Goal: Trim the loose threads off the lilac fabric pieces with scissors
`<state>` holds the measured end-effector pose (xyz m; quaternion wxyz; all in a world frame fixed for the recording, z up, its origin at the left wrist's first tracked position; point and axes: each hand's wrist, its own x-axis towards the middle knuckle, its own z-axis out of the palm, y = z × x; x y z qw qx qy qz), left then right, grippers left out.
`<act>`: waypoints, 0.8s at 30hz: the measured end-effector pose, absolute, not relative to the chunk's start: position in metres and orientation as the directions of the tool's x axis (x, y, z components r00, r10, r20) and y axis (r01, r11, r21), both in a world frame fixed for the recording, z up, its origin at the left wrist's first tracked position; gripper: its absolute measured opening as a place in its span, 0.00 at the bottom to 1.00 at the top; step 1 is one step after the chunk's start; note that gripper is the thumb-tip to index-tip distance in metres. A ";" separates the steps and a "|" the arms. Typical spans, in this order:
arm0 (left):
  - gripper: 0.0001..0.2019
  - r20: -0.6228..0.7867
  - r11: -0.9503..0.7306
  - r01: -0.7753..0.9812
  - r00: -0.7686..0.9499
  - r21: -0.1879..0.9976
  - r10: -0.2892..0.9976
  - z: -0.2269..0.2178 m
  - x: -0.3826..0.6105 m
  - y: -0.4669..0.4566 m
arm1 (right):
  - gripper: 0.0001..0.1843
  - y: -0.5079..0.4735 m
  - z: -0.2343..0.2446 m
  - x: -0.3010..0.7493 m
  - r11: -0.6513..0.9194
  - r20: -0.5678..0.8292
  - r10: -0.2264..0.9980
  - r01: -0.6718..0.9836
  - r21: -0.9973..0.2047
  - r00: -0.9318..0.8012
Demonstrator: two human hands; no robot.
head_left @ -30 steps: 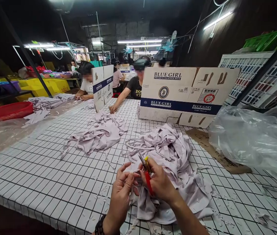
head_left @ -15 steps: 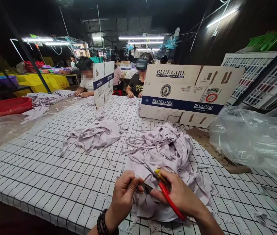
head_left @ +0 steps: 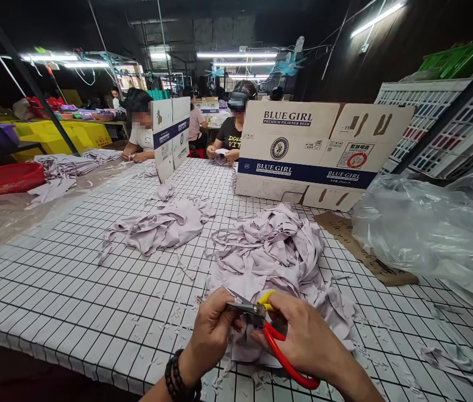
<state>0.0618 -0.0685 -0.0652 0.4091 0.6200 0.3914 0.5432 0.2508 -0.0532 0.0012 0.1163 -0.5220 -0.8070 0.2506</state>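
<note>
My right hand point(head_left: 303, 329) grips scissors point(head_left: 257, 314) with one red and one yellow handle. Their blades point left, parted, and reach the fingertips of my left hand point(head_left: 211, 326). That hand is closed in a pinch on the edge of a pale lilac fabric piece point(head_left: 240, 340), partly hidden behind the blades and fingers. A beaded bracelet circles my left wrist. Just beyond both hands rises a heap of the same pale lilac fabric point(head_left: 274, 245), with thin strips hanging loose. A smaller fabric pile point(head_left: 161, 223) lies to the left.
Small cut scraps point(head_left: 165, 318) are scattered over the grid-patterned tablecloth point(head_left: 73, 279). A beer carton point(head_left: 324, 151) stands upright at the back, a smaller carton panel point(head_left: 172, 137) left of it. Clear plastic point(head_left: 424, 223) lies right, a red basin point(head_left: 6, 178) far left. Co-workers sit across the table.
The scissors have swung left and down, so their blades are now at my left fingertips. My left hand stays pinched on the fabric. A co-worker opposite has lifted a fabric piece.
</note>
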 end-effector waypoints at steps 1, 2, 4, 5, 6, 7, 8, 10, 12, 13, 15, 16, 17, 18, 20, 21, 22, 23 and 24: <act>0.15 0.351 -0.356 0.037 0.106 0.934 0.930 -0.065 0.062 -0.069 | 0.15 -0.053 0.001 0.251 0.333 -0.067 0.901 0.785 -0.522 -0.428; 0.15 0.346 -0.352 0.034 0.107 0.936 0.932 -0.065 0.061 -0.069 | 0.14 -0.053 0.001 0.251 0.336 -0.061 0.902 0.786 -0.519 -0.426; 0.15 0.331 -0.336 0.025 0.116 0.942 0.937 -0.065 0.061 -0.070 | 0.14 -0.052 0.001 0.250 0.344 -0.048 0.903 0.786 -0.514 -0.427; 0.15 0.323 -0.328 0.020 0.121 0.944 0.938 -0.065 0.060 -0.070 | 0.15 -0.052 0.001 0.250 0.350 -0.042 0.902 0.786 -0.509 -0.429; 0.15 0.319 -0.324 0.016 0.126 0.946 0.939 -0.064 0.060 -0.070 | 0.15 -0.053 0.001 0.250 0.356 -0.034 0.902 0.787 -0.503 -0.430; 0.15 0.318 -0.323 0.013 0.133 0.946 0.939 -0.064 0.060 -0.070 | 0.15 -0.053 0.001 0.251 0.362 -0.027 0.902 0.790 -0.495 -0.430; 0.15 0.317 -0.322 0.009 0.140 0.947 0.938 -0.064 0.060 -0.070 | 0.16 -0.053 0.000 0.251 0.367 -0.024 0.902 0.793 -0.487 -0.432; 0.15 0.315 -0.319 0.005 0.147 0.948 0.938 -0.063 0.059 -0.070 | 0.17 -0.054 -0.001 0.251 0.375 -0.011 0.902 0.795 -0.477 -0.432; 0.16 0.312 -0.316 0.004 0.149 0.949 0.938 -0.064 0.059 -0.069 | 0.18 -0.054 -0.003 0.252 0.387 0.005 0.900 0.792 -0.471 -0.437; 0.16 0.310 -0.314 0.006 0.148 0.949 0.939 -0.064 0.058 -0.070 | 0.18 -0.054 -0.004 0.252 0.392 0.013 0.899 0.791 -0.470 -0.438; 0.16 0.303 -0.307 0.005 0.148 0.952 0.941 -0.065 0.058 -0.070 | 0.18 -0.053 -0.007 0.252 0.394 0.023 0.901 0.793 -0.465 -0.434; 0.16 0.296 -0.299 -0.004 0.152 0.954 0.943 -0.065 0.058 -0.070 | 0.19 -0.053 -0.008 0.252 0.393 0.025 0.902 0.795 -0.462 -0.432; 0.16 0.287 -0.288 -0.019 0.156 0.958 0.945 -0.064 0.059 -0.070 | 0.19 -0.053 -0.009 0.252 0.393 0.027 0.903 0.797 -0.459 -0.429; 0.16 0.280 -0.278 -0.035 0.160 0.960 0.946 -0.064 0.059 -0.070 | 0.20 -0.053 -0.010 0.253 0.392 0.032 0.904 0.800 -0.454 -0.426; 0.16 0.273 -0.265 -0.066 0.163 0.962 0.948 -0.062 0.060 -0.069 | 0.19 -0.053 -0.012 0.253 0.397 0.046 0.905 0.801 -0.449 -0.423; 0.16 0.271 -0.261 -0.079 0.161 0.962 0.949 -0.061 0.060 -0.069 | 0.19 -0.053 -0.012 0.253 0.401 0.054 0.904 0.799 -0.449 -0.423; 0.16 0.269 -0.257 -0.090 0.159 0.962 0.950 -0.060 0.061 -0.069 | 0.19 -0.053 -0.013 0.253 0.403 0.061 0.904 0.797 -0.449 -0.423; 0.15 0.264 -0.251 -0.099 0.159 0.963 0.951 -0.059 0.061 -0.068 | 0.19 -0.052 -0.013 0.253 0.405 0.064 0.904 0.796 -0.450 -0.423; 0.15 0.258 -0.243 -0.110 0.160 0.964 0.953 -0.059 0.061 -0.068 | 0.19 -0.052 -0.013 0.253 0.404 0.064 0.904 0.796 -0.450 -0.423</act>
